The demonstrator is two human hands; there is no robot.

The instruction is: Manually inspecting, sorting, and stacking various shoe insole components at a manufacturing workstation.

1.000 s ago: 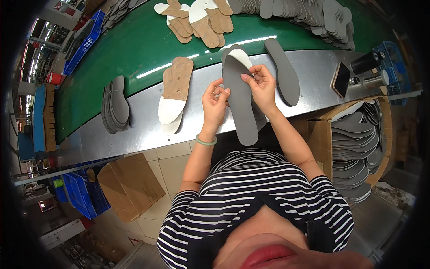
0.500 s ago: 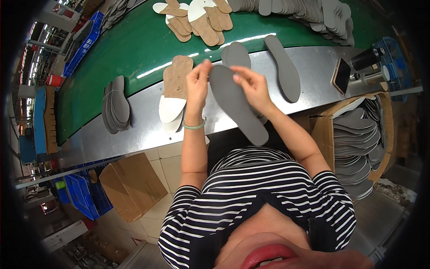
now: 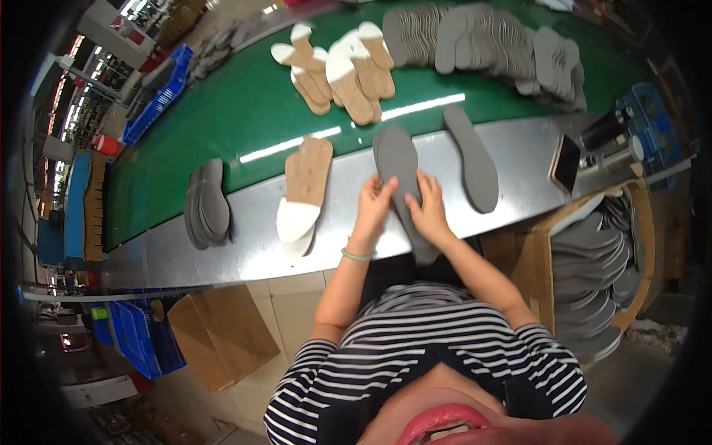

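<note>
Left grip (image 3: pixel 373 209) and right grip (image 3: pixel 430 213) grasped the gray insole (image 3: pixel 396 152) at its opposite long edges, near mid-length, with both thumbs toward its upper face. Whether any fingertips were curled beneath could not be determined.

The insole was positioned over the metal surface (image 3: pixel 341 215), wide end away from the wearer, narrow end toward the near edge. Contact with the surface could not be confirmed.

By judgement, the part was light, thin and flexible, with a matt face unlikely to slip; damage from handling seemed improbable. Long edges at the waist offered the best hold, since an end hold would probably have let it sag.

To the right lay a separate gray insole (image 3: pixel 475 163), and beyond it a phone (image 3: pixel 566 165). To the left lay cork-and-white insoles (image 3: pixel 308 174), then a gray bundle (image 3: pixel 212 204). Further out, a green belt (image 3: pixel 222 141) carried a gray insole row (image 3: pixel 475 44).
</note>
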